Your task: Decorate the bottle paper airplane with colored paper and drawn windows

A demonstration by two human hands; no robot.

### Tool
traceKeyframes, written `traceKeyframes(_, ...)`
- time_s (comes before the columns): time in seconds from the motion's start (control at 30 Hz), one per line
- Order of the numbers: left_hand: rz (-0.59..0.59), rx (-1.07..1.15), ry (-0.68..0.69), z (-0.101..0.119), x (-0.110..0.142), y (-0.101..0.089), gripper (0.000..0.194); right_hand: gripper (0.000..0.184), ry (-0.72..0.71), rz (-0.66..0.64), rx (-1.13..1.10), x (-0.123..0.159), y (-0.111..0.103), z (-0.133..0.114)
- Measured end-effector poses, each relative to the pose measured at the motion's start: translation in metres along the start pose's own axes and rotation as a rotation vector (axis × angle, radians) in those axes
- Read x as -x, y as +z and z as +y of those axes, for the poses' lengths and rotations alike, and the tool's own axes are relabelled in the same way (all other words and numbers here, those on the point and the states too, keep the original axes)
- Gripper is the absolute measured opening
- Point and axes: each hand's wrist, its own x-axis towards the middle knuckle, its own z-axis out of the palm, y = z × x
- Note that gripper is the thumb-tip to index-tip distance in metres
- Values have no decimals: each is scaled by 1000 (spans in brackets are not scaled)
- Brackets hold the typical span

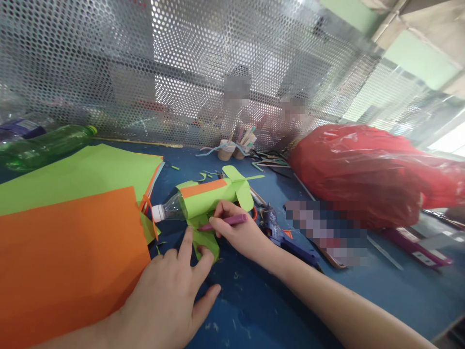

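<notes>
A clear plastic bottle (175, 207) with a white cap lies on its side, wrapped in green and orange paper. Green paper fins stick out at its base end. My right hand (236, 228) is closed around a purple pen (232, 220), whose tip points at a green paper piece (206, 242) just in front of the bottle. With fingers spread, my left hand (174, 286) rests against this piece, the index fingertip near the bottle and another finger at its lower edge. Part of the piece is hidden beneath my hands.
Orange paper (72, 261) and green paper (90, 169) sheets lie at the left, a green bottle (54, 145) behind. A blue glue gun (286, 240) is right of my right hand. Small cups (226, 150) stand by the perforated screen (189, 72). A red plastic bag (363, 169) bulges at the right.
</notes>
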Motion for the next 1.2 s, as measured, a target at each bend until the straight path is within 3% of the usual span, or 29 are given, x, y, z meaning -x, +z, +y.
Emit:
traceKeyframes(0.6,-5,5,-5,1,0,-4,35,17,1,8,21,-1,-1,-2)
traceKeyframes(1.2,49,41,49,-6,0,9,38,17,-4,0,27,-1,-3,-1)
